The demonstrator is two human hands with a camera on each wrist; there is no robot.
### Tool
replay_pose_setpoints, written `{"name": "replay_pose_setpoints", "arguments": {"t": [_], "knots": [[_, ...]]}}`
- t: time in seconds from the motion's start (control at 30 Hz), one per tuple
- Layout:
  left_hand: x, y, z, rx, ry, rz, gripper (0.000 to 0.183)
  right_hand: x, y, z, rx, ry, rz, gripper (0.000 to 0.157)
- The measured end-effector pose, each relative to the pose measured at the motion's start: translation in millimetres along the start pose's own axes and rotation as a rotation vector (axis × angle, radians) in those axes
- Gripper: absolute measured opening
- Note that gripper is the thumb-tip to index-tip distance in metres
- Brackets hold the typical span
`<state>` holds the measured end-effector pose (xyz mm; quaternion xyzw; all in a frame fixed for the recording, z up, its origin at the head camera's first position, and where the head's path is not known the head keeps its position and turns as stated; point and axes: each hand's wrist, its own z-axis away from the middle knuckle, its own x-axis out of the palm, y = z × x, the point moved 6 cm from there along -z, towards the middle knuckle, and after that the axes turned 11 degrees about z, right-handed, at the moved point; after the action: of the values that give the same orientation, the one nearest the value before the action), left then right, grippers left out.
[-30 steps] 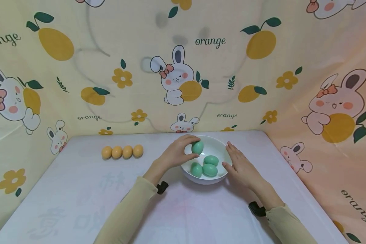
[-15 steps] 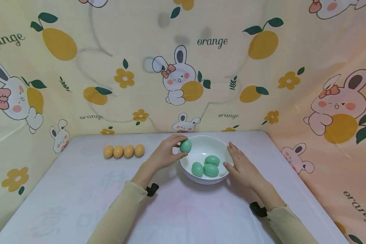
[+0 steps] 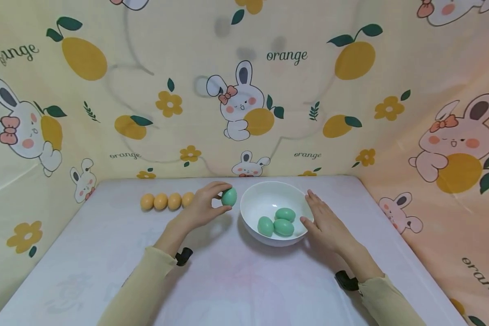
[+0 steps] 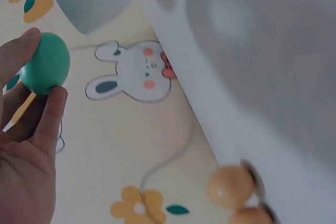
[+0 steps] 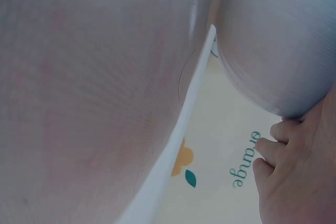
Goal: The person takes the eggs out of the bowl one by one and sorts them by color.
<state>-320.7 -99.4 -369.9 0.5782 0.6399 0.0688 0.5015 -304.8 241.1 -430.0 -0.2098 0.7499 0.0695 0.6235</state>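
A green egg [image 3: 229, 198] is pinched between the thumb and fingers of my left hand [image 3: 201, 206], held above the table just left of the white bowl [image 3: 277, 240]. The left wrist view shows the same green egg [image 4: 48, 64] at the fingertips. Three more green eggs [image 3: 284, 227] lie together inside the bowl. My right hand [image 3: 330, 224] rests with straight fingers against the bowl's right side. In the right wrist view its fingers touch the outer wall of the bowl [image 5: 278, 51].
Several orange eggs [image 3: 160, 202] stand in a row at the back left of the white-covered table [image 3: 244, 290]; my left hand partly hides the rightmost. A patterned cloth [image 3: 293, 99] with rabbits and oranges hangs behind and at both sides.
My left hand has carried the green egg leftward out of the bowl, past its rim, toward the orange row. The right hand has stayed against the bowl.
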Motion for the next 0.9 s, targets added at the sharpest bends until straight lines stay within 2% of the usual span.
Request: {"name": "replay_pose_setpoints", "arguments": {"t": [0.3, 0.43, 0.57, 0.9], "knots": [[-27.7, -8.6, 25.5, -0.034, -0.023, -0.073, 0.057, 0.3, 0.3, -0.1, 0.004, -0.008, -0.001, 0.078], [-40.3, -13.1, 38.0, -0.087, -0.039, -0.116, 0.058, 0.9, 1.0, -0.3, 0.005, -0.008, 0.0, 0.079], [-52.3, -16.7, 49.9, -0.112, -0.051, -0.151, 0.058, 1.5, 1.9, -0.5, 0.006, -0.01, 0.004, 0.079], [-80.7, -29.3, 79.3, -0.164, -0.023, -0.212, 0.058, 2.4, 2.9, -0.9, 0.006, -0.009, 0.005, 0.079]]}}
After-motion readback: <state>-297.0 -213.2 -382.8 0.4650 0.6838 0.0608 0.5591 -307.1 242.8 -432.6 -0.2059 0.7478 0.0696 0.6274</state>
